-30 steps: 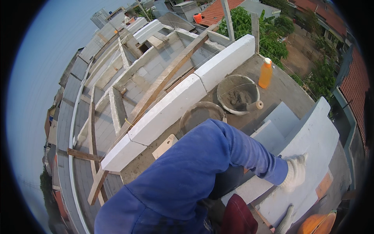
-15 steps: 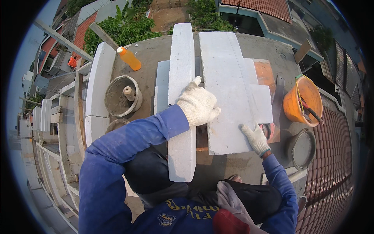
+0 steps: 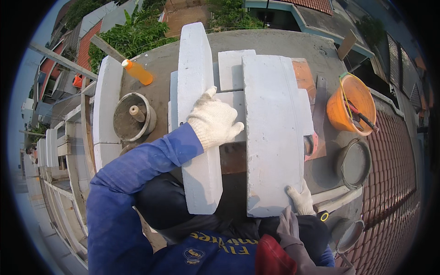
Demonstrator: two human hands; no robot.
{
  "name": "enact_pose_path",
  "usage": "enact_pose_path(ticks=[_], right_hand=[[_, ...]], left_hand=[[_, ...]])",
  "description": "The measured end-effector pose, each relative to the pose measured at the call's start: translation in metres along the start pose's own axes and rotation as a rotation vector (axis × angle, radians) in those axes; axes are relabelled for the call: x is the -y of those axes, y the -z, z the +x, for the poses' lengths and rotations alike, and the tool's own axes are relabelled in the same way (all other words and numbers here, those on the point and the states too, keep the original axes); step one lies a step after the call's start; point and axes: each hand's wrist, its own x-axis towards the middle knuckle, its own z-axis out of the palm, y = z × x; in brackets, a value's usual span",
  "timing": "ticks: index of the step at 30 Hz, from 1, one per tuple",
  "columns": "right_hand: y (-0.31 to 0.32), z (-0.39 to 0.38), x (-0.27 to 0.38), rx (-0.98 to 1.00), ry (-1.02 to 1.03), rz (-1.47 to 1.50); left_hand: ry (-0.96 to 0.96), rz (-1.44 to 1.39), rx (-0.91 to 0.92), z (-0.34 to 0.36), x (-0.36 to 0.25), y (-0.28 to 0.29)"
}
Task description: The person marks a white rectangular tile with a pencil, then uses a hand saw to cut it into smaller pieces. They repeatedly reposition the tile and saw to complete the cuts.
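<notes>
My left hand (image 3: 214, 117), in a white knitted glove, grips a long narrow white block (image 3: 195, 55) at the middle, its fingers curled over the edge. My right hand (image 3: 300, 197), gloved too, holds the lower right edge of a wide white slab (image 3: 270, 133). Behind and between these two lie smaller white blocks (image 3: 236, 68) on a stack with a rusty orange board (image 3: 302, 73). A red saw handle (image 3: 311, 144) and a flat grey strip (image 3: 321, 94) lie just right of the slab.
Left are a mortar bucket (image 3: 126, 126) with a wooden-handled tool and an orange bottle (image 3: 141, 74). Right are an orange bucket (image 3: 339, 110) with tools and grey pans (image 3: 353, 162). A block wall (image 3: 107, 107) and timber frames line the left; a tiled roof (image 3: 389, 174) borders the right.
Since half a second ago, the wide slab has slid toward me with my right hand, exposing blocks beneath. The narrow block has shifted slightly left with my left hand. Earlier, my view faced further left.
</notes>
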Motion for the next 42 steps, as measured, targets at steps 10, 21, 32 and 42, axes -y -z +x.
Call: enact_pose_path(ticks=[10, 21, 32, 42], right_hand=[[0.025, 0.033, -0.03, 0.274, 0.074, 0.164], [-0.004, 0.117, 0.017, 0.381, 0.132, 0.614], [-0.002, 0.103, 0.049, 0.339, 0.057, 0.713], [-0.002, 0.142, 0.062, 0.405, 0.031, 0.618]], left_hand=[[0.022, 0.039, -0.046, -0.001, -0.002, -0.005], [0.044, 0.072, -0.055, 0.001, -0.008, -0.002], [-0.016, 0.051, -0.172, 0.001, -0.002, -0.009], [0.028, 0.07, -0.016, 0.0, -0.004, -0.002]])
